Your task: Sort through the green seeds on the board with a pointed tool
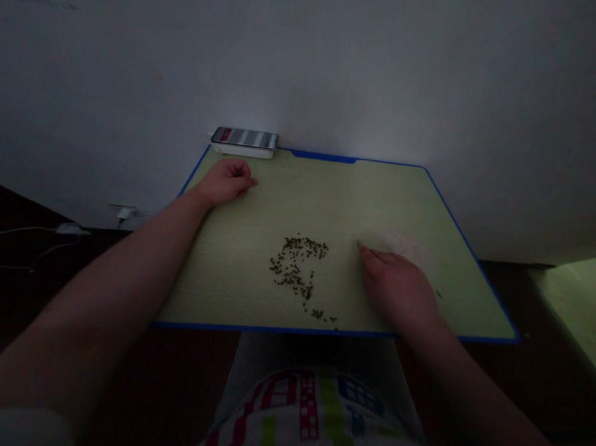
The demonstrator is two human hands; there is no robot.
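My left hand point(225, 182) rests loosely curled on the far left part of a pale green board point(224, 292) with a blue edge, and I see nothing in it. My right hand point(397, 288) lies on the right half of the board, its fingers stretched forward and down onto the surface. Its fingertips stop beside a pale patch of fine white grains point(407, 245), partly covered by the hand. Left of those fingertips, a loose, curving trail of small dark green seeds point(296, 266) runs toward the board's near edge.
A smartphone point(244, 139) lies on a white box point(239, 151) at the board's far left corner, against a white wall point(336, 65). Cables point(27, 235) and a plug point(126, 213) sit low on the left. Another green surface point(583, 311) shows at the right.
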